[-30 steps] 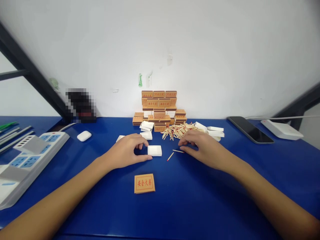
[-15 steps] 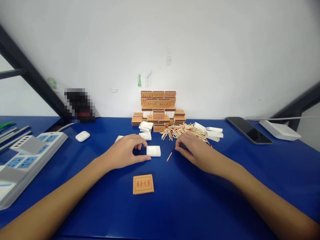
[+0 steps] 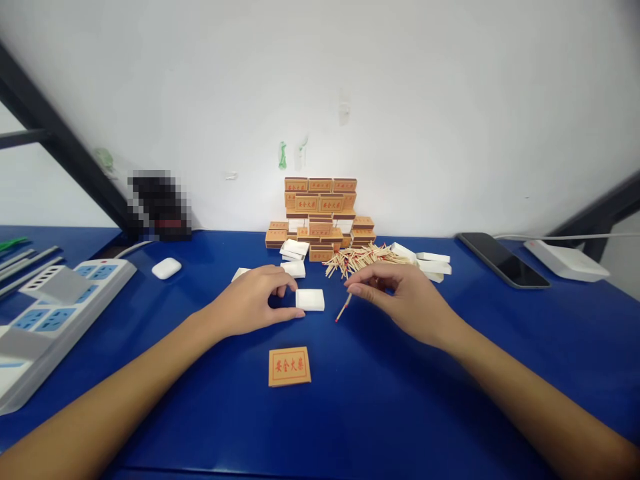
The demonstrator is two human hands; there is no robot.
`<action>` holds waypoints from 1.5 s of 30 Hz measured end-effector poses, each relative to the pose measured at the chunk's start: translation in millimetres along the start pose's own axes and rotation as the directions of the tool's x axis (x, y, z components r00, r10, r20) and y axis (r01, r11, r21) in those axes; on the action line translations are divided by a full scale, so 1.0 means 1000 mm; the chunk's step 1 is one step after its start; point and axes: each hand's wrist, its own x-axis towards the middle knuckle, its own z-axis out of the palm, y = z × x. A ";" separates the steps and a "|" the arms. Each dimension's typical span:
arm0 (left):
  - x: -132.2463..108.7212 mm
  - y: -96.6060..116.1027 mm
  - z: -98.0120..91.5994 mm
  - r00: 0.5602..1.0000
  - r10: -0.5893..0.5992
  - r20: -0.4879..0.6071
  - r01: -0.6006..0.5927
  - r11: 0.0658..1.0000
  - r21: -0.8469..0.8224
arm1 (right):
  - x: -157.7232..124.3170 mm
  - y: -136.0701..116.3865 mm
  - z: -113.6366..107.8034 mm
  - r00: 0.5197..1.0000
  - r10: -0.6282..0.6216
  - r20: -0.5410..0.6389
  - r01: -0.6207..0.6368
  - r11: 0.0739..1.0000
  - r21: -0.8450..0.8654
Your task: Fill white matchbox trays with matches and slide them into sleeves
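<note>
My left hand (image 3: 260, 301) has its thumb and fingers apart around the left end of a small white tray (image 3: 311, 300), which lies on the blue table. Between the thumb and index finger of my right hand (image 3: 395, 293) is a match (image 3: 343, 311), its red head pointing down and to the left. Nearer the camera lies an orange matchbox cover (image 3: 289, 366) with red characters. Behind my right hand is a loose pile of matches (image 3: 361, 257). More white trays (image 3: 293, 269) lie beyond my left hand.
Stacked orange matchboxes (image 3: 320, 203) stand against the wall. White trays (image 3: 434, 266), a phone (image 3: 500, 259) and a white device (image 3: 567, 260) are at the right. On the left are a white case (image 3: 167, 268), a power strip (image 3: 65, 320) and grey rods (image 3: 30, 268).
My right hand has closed its fingertips on the match, which lay on the table before. The camera view has shifted slightly; my left hand stays by the tray.
</note>
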 end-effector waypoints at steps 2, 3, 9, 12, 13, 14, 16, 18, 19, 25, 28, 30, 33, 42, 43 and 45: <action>0.000 0.000 0.001 1.000 0.002 -0.002 -0.002 1.000 -0.003 | 0.000 0.002 0.005 0.998 0.058 0.004 -0.058 0.993 0.104; 0.000 0.000 0.001 1.000 0.003 -0.002 -0.003 1.000 -0.003 | 0.000 0.004 0.007 0.997 0.072 0.016 -0.074 0.989 0.127; 0.001 0.001 0.001 1.000 0.015 -0.017 -0.015 1.000 -0.003 | 0.003 0.020 0.014 0.999 0.009 0.044 -0.010 1.000 0.023; 0.002 0.002 0.001 1.000 0.015 -0.014 -0.015 1.000 0.007 | 0.003 0.028 0.011 0.995 -0.024 0.094 0.029 0.998 -0.051; 0.003 0.002 0.002 1.000 0.013 -0.011 -0.013 1.000 0.012 | 0.003 0.030 0.010 0.993 -0.039 0.111 0.048 0.996 -0.080; 0.003 0.002 0.002 1.000 0.009 -0.008 -0.009 1.000 0.016 | 0.003 0.031 0.008 0.990 -0.056 0.128 0.070 0.992 -0.107; 0.003 0.002 0.002 1.000 0.004 -0.004 -0.004 1.000 0.015 | 0.003 0.032 0.006 0.983 -0.088 0.160 0.112 0.983 -0.148; 0.004 0.002 0.002 1.000 0.002 -0.001 -0.002 1.000 0.009 | 0.003 0.031 0.005 0.975 -0.108 0.193 0.142 0.975 -0.169; 0.004 0.001 0.002 1.000 0.003 -0.001 -0.003 1.000 0.007 | 0.004 0.031 0.005 0.971 -0.117 0.209 0.155 0.972 -0.177; 0.003 0.000 0.003 1.000 0.009 -0.014 -0.009 1.000 0.002 | -0.001 0.028 0.004 0.957 -0.121 0.264 0.185 0.955 -0.230; 0.003 0.000 0.003 1.000 0.010 -0.014 -0.010 1.000 0.005 | -0.006 0.022 0.005 0.961 -0.117 0.252 0.184 0.947 -0.262; 0.003 0.001 0.002 1.000 0.008 -0.011 -0.008 1.000 0.005 | -0.008 0.019 0.006 0.966 -0.112 0.235 0.177 0.944 -0.277; 0.003 0.000 0.002 1.000 0.002 -0.009 -0.002 1.000 -0.005 | -0.006 0.018 0.004 0.971 -0.123 0.207 0.182 0.938 -0.295; 0.001 -0.001 0.000 1.000 -0.014 -0.005 0.014 1.000 -0.014 | 0.009 0.039 -0.032 0.989 -0.147 -0.022 0.117 0.864 -0.490; 0.001 -0.001 -0.001 1.000 -0.014 -0.003 0.013 1.000 -0.010 | 0.009 0.040 -0.036 0.993 -0.121 0.014 0.112 0.859 -0.500; 0.000 -0.001 -0.001 1.000 -0.014 -0.001 0.014 1.000 -0.002 | 0.007 0.042 -0.042 0.992 -0.052 0.114 0.103 0.858 -0.503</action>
